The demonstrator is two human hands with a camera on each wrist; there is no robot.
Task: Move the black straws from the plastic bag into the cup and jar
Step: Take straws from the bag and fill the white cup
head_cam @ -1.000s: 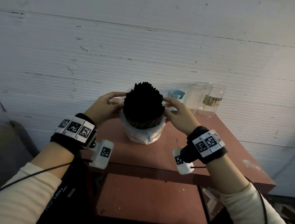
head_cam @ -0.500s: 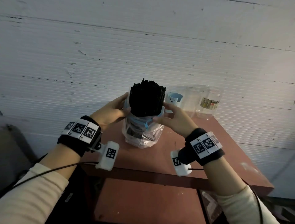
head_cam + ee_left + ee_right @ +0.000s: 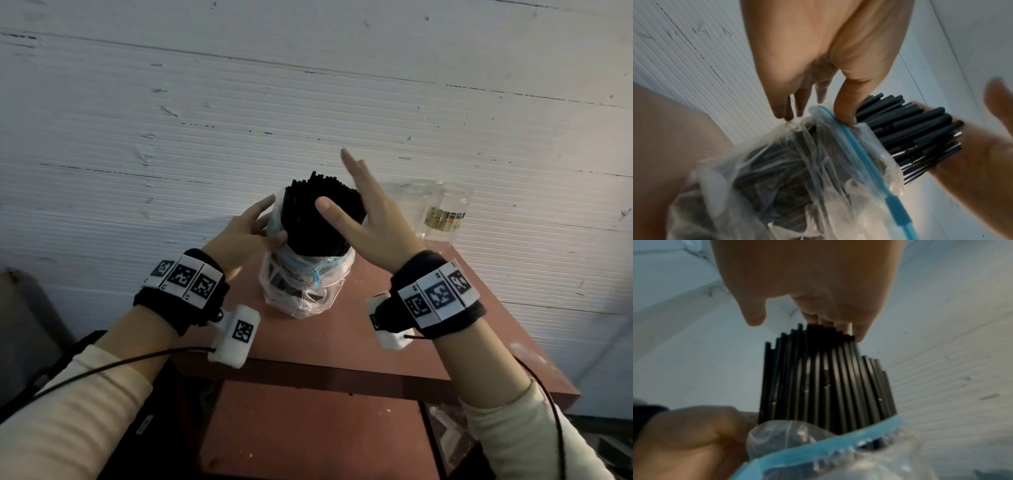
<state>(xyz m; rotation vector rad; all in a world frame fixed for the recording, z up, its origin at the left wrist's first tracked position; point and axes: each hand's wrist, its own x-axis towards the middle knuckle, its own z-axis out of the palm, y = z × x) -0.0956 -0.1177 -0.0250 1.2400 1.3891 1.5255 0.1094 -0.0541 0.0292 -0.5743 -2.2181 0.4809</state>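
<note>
black straws stand bunched in the plastic bag on my desk. my left hand pinches the bag's blue rim; my right hand is spread flat. jar label unreadable.

One plastic bag, two hands — one jar, one table.

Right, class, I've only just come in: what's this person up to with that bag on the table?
A person is unpacking a bundle of black straws from a clear plastic bag that stands on a reddish table. The left hand pinches the bag's blue-edged rim beside the straws. The right hand is spread open against the bundle, not closed round it. A clear jar waits behind. No straws have left the bag yet.
</note>
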